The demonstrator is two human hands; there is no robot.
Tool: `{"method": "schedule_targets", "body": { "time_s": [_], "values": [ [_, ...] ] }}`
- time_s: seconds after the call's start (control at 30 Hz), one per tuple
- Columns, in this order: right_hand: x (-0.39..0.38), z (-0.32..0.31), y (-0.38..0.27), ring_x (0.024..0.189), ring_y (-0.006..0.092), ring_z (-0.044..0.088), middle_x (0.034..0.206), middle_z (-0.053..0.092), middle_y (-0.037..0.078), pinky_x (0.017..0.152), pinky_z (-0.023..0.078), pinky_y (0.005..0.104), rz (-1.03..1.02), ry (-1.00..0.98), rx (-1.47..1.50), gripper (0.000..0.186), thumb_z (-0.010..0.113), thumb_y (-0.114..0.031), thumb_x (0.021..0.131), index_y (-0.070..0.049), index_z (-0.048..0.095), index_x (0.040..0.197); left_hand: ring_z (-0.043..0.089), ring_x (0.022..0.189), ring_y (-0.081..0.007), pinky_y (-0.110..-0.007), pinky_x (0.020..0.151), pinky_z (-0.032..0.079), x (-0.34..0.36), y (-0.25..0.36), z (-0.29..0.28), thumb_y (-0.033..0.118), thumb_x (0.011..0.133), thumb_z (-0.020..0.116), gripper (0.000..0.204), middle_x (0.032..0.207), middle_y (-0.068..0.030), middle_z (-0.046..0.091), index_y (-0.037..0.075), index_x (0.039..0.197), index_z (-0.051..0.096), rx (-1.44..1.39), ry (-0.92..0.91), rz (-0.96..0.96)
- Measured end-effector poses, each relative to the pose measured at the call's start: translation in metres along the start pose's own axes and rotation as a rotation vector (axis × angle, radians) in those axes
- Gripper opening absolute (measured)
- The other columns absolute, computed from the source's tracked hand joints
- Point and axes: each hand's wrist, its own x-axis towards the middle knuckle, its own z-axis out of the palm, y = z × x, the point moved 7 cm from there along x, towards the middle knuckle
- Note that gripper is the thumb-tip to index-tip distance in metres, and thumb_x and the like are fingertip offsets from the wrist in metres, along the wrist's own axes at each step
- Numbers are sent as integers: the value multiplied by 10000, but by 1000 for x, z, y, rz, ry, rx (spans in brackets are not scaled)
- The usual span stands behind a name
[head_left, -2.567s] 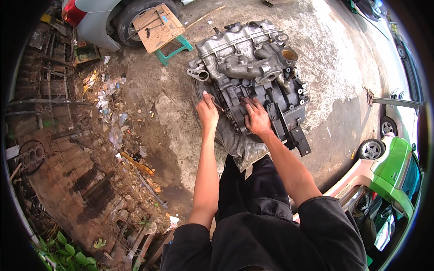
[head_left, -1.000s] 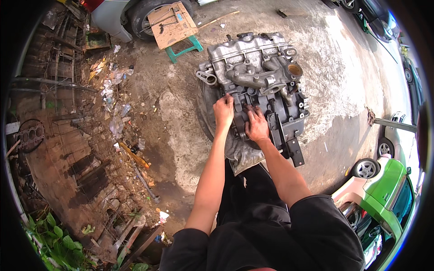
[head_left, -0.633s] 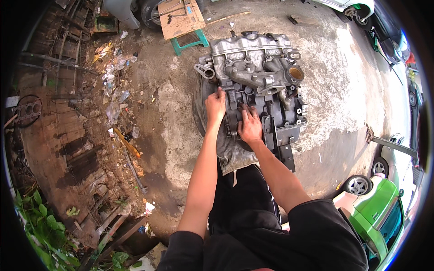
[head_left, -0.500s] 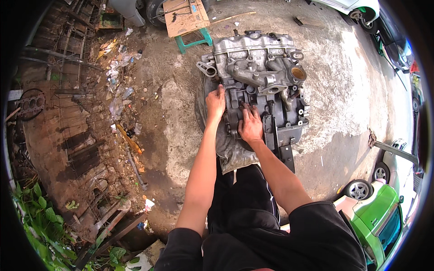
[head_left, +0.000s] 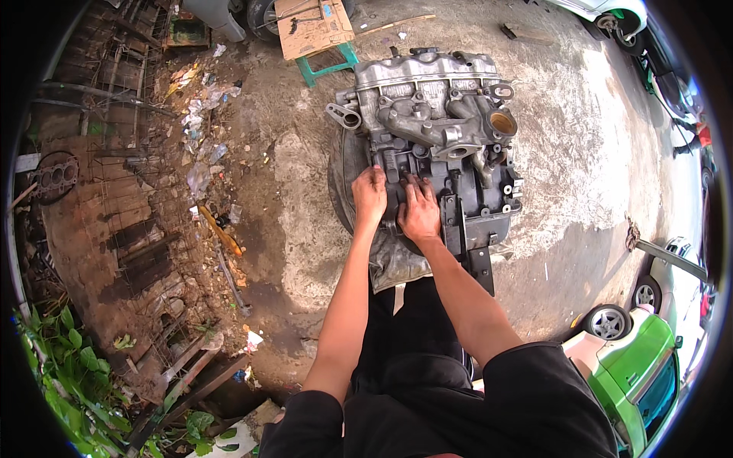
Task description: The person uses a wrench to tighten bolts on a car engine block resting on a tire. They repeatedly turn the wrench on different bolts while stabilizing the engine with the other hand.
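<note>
A grey metal car engine (head_left: 427, 72) lies before me on a dark, crumpled cover (head_left: 398, 263) and a round dark thing, perhaps a tyre (head_left: 337, 179). At the engine's left side, my left hand (head_left: 369, 200) is closed, its fingertips pressed together against the dark block; whatever they hold is hidden. My right hand (head_left: 419, 214) lies palm down on the block, its fingers stretched forward and slightly apart. Beyond it sits the intake manifold (head_left: 435, 133) with a round brass-coloured opening. A black bracket (head_left: 479, 267) sticks out near my right forearm.
A small table with a wooden top (head_left: 314, 30) and green legs stands beyond the engine, tools on it. Litter (head_left: 200, 179) and broken boards (head_left: 99, 221) cover the ground at left. A green car (head_left: 634, 366) stands at lower right, a metal post (head_left: 672, 259) above it.
My left hand has slid nearer to me along the engine's left side, and its fingers are more curled. The right hand stays on nearly the same spot of the block.
</note>
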Motion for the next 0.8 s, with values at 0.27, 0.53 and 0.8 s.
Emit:
{"method": "schedule_targets", "body": {
  "time_s": [0.27, 0.53, 0.8],
  "values": [
    [2, -6, -3, 1335, 373, 474, 1438, 533, 135, 1199, 335, 475, -12, 5, 27, 532, 618, -80, 776, -50, 566, 1305, 605, 617, -264, -448, 637, 451, 32, -24, 5, 540, 1067, 425, 730, 604, -179, 569, -66, 696, 591, 15, -100, -271],
    [2, -6, -4, 1330, 384, 478, 1439, 536, 127, 1195, 343, 472, -6, 1, 19, 538, 615, -77, 773, -57, 569, 1308, 589, 684, -420, -484, 661, 451, 5, -1, 0, 492, 1059, 480, 624, 732, -250, 589, -72, 825, 612, -7, -29, -171],
    [1, -1, 0, 1323, 385, 479, 1443, 534, 134, 1182, 358, 472, 26, -9, -31, 529, 613, -78, 774, -36, 562, 1299, 551, 725, -266, -410, 730, 446, 24, -50, 5, 529, 1045, 500, 631, 739, -141, 576, -67, 864, 604, -235, 2, -552]
  ]
}}
